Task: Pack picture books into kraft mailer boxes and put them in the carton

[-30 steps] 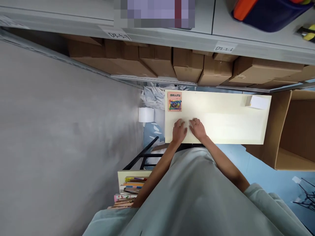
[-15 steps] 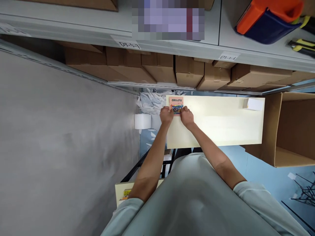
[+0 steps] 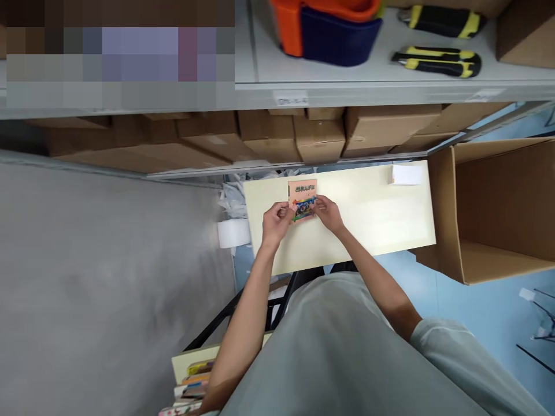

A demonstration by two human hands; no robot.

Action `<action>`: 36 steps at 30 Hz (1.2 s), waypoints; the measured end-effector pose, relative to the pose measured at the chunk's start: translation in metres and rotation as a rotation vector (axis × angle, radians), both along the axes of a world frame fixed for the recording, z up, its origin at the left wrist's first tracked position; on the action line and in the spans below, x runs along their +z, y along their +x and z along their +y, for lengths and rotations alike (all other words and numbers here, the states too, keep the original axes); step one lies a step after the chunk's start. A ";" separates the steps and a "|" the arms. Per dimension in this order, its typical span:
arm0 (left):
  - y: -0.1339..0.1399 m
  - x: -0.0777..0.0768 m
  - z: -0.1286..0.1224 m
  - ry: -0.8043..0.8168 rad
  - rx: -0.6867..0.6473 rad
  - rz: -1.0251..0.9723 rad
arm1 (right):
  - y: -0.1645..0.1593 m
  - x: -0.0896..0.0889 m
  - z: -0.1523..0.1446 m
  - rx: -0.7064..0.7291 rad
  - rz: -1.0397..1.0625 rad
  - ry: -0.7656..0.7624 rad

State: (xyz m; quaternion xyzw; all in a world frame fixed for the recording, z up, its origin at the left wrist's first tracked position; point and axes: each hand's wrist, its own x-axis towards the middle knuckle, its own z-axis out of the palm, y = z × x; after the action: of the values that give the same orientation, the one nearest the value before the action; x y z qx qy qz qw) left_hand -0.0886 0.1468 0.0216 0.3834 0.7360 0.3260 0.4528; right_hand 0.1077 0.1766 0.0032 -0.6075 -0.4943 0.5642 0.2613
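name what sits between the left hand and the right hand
A pink booklet, as the head view shows: the left hand holds its left side, the right hand its right, with the pale tabletop beneath.

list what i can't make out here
All in the head view:
Pink rectangular booklet: lower side edges, partly covered by the left fingers and right fingers; cover lettering, too small.
White rectangular label on the grey metal shelf: writing, blurred.
Open brown cardboard box: right part, cut off by the right edge.
Stacked colourful books: lower part, cut off by the bottom edge.
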 end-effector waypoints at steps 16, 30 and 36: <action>0.408 -0.030 -0.018 -0.241 -0.672 0.206 | 0.391 0.005 -0.084 -0.218 -0.607 -0.025; 0.414 -0.059 0.003 -0.334 -0.838 0.363 | 0.402 -0.029 -0.066 -0.168 -0.651 -0.119; 0.419 -0.048 0.006 -0.360 -0.894 0.479 | 0.410 -0.018 -0.063 -0.178 -0.817 -0.135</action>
State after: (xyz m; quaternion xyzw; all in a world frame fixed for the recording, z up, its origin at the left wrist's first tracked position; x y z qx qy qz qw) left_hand 0.3301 0.1529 -0.0263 0.6392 0.6280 -0.1262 0.4254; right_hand 0.5180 0.1141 -0.0153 -0.8373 -0.4647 0.2836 0.0511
